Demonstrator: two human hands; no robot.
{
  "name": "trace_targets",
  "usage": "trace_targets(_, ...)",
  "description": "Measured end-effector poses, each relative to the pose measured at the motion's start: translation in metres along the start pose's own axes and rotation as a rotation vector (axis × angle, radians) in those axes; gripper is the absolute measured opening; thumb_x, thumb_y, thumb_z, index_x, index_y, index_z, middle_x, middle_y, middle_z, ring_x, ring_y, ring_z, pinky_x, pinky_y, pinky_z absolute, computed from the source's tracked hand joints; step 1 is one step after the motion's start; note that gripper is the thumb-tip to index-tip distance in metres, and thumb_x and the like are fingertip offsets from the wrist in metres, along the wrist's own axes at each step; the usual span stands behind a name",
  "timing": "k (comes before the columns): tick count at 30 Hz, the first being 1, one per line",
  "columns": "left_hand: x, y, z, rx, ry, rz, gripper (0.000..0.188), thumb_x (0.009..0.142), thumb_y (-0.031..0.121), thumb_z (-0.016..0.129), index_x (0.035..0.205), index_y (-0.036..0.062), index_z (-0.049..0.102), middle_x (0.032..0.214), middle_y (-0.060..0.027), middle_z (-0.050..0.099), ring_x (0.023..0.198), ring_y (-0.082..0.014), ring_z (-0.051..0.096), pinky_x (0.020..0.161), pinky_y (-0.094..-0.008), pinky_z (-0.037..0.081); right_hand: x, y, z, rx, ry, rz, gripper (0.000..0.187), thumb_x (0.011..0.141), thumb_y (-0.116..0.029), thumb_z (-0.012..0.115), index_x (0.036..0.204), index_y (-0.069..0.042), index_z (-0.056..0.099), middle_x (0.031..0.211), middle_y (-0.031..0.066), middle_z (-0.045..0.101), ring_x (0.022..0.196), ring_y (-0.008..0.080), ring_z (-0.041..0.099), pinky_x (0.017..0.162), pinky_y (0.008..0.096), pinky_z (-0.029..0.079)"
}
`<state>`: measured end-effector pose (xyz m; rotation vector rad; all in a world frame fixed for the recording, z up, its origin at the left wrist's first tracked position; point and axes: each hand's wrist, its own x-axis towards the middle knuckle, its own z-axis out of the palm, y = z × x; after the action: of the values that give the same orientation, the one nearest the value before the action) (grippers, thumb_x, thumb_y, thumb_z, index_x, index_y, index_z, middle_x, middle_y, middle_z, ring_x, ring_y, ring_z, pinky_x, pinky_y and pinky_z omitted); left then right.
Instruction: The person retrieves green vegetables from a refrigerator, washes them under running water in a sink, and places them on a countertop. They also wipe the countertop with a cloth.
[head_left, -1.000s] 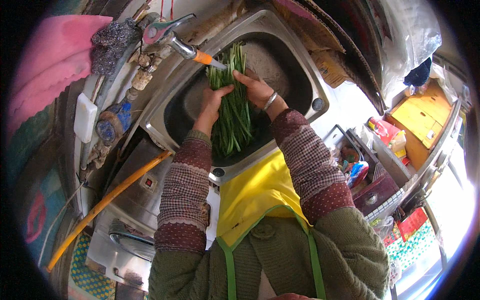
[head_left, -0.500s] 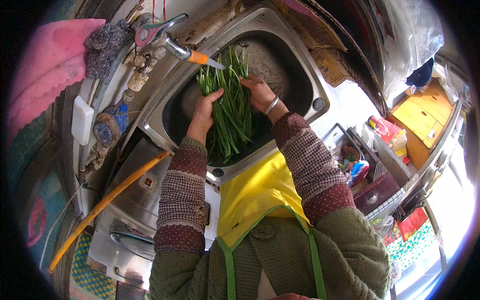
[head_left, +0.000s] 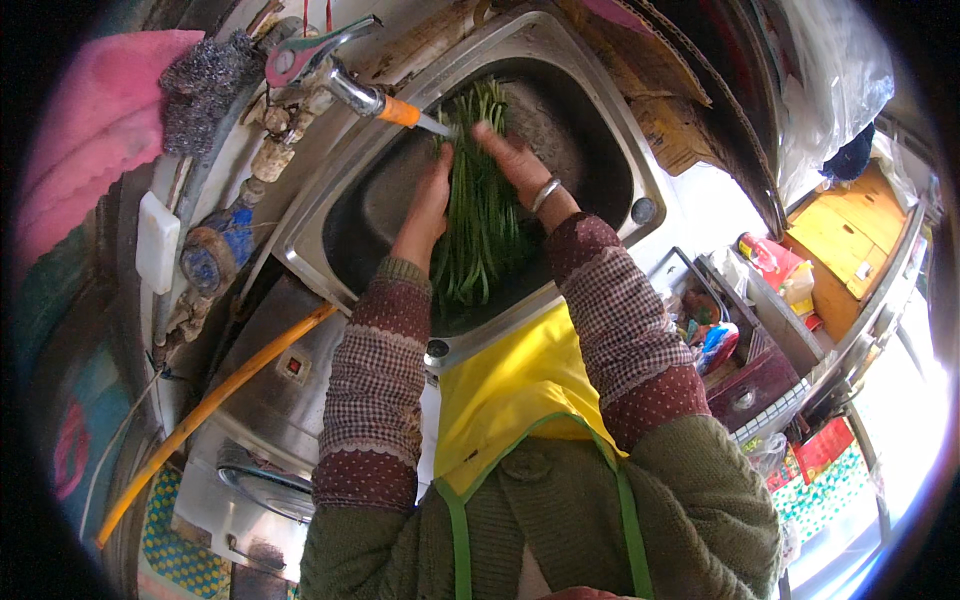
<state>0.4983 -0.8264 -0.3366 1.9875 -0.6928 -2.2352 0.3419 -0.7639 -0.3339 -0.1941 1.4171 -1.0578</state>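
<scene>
A bunch of long green stalks (head_left: 475,225) lies over the basin of a metal sink (head_left: 590,150), just beside the tip of an orange-banded faucet (head_left: 385,104). The left hand (head_left: 430,195) and right hand (head_left: 514,168) hold it from either side, each grip loosely closed, some fingers hidden. A silvery bracelet (head_left: 545,195) circles the right wrist; a yellow apron (head_left: 510,380) spreads below.

Long-stemmed greens (head_left: 477,225) just below the faucet (head_left: 358,95).
Left hand (head_left: 430,195) and right hand (head_left: 515,168), silver bangle (head_left: 545,195) on latter, flank them over steel sink (head_left: 648,185).
</scene>
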Motion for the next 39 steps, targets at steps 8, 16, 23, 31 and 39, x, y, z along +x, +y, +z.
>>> trace_targets(8, -0.006, 0.031, 0.022, 0.164, 0.05, 0.065, 0.098, 0.085, 0.052, 0.076, 0.156, 0.0017, 0.028, 0.164, -0.0185, 0.023, 0.15, -0.0344, 0.023, 0.117, -0.0517, 0.024, 0.002, -0.006, -0.014, 0.013, 0.464, 0.314, 0.076, 0.085, -0.042, 0.08, 0.143, -0.003, 0.05, 0.143, 0.016, 0.056, 0.13, 0.0282, 0.053, 0.105, 0.043, 0.044)
trace_targets(16, -0.084, 0.027, 0.0, 0.276, -0.156, 0.29, 0.052, 0.088, 0.003, 0.072, 0.136, 0.0033, 0.053, 0.133, -0.0082, 0.06, 0.118, -0.0203, 0.061, 0.097, -0.0369, 0.05, -0.051, -0.009, 0.021, -0.033, 0.066, -0.289, 0.075, 0.073, -0.017, 0.09, 0.133, 0.003, 0.049, 0.126, 0.0142, 0.066, 0.113, 0.0246, 0.065, 0.095, 0.0389, 0.053)
trace_targets(23, -0.172, 0.015, -0.051, -0.18, -0.269, 0.623, 0.043, 0.094, 0.014, 0.069, 0.134, 0.0045, 0.056, 0.126, -0.0104, 0.063, 0.112, -0.0223, 0.064, 0.096, -0.0347, 0.053, -0.165, -0.099, 0.076, -0.577, -0.11, -0.82, 0.061, 0.066, -0.006, 0.081, 0.122, -0.006, 0.057, 0.119, 0.0118, 0.065, 0.112, 0.0323, 0.063, 0.097, 0.041, 0.049)
trace_targets(31, -0.12, -0.01, -0.049, 0.285, 0.132, 0.396, 0.052, 0.09, 0.031, 0.076, 0.131, 0.0036, 0.058, 0.132, -0.0091, 0.058, 0.122, -0.0251, 0.055, 0.103, -0.0404, 0.042, -0.091, -0.046, 0.052, -0.467, -0.25, -0.396, 0.058, 0.075, -0.023, 0.086, 0.125, -0.013, 0.059, 0.118, 0.0075, 0.069, 0.115, 0.0283, 0.065, 0.102, 0.0424, 0.047)
trace_targets(39, -0.082, 0.027, -0.008, -0.048, -0.088, 0.211, 0.062, 0.091, 0.025, 0.073, 0.143, 0.0033, 0.049, 0.138, -0.0116, 0.055, 0.127, -0.0289, 0.052, 0.108, -0.045, 0.038, -0.026, -0.024, 0.0, 0.036, 0.202, 0.265, 0.065, 0.09, -0.035, 0.078, 0.135, 0.004, 0.052, 0.131, 0.0096, 0.062, 0.118, 0.0149, 0.059, 0.097, 0.0311, 0.048)
